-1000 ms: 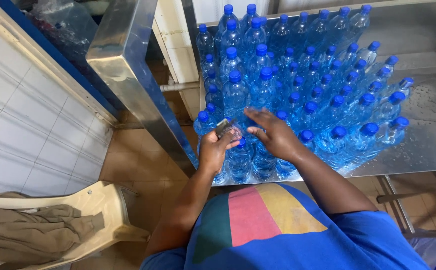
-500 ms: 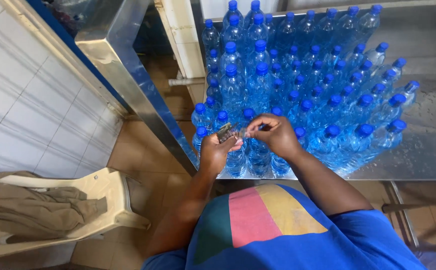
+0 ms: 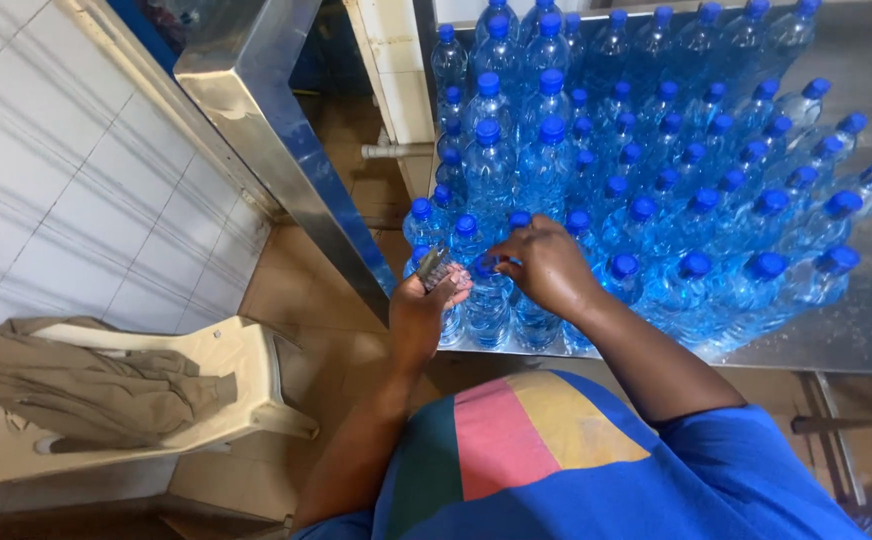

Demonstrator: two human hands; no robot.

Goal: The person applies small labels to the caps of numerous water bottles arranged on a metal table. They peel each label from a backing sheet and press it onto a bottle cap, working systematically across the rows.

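Gripping a small stack of clear seal bands (image 3: 432, 267) in closed fingers, the left hand (image 3: 426, 305) hovers beside the right hand (image 3: 548, 265), whose fingers pinch at a blue-capped water bottle (image 3: 486, 300) on the front edge of the steel table (image 3: 861, 335)

Soft, even daylight is filling the scene, and nothing is casting a hard shadow. Pale glare is spreading along the steel column (image 3: 256, 110) and washing out the tiled wall (image 3: 66, 190) at the left. The wide lens is bending the edges, and the right hand (image 3: 546, 265) is blurring slightly.
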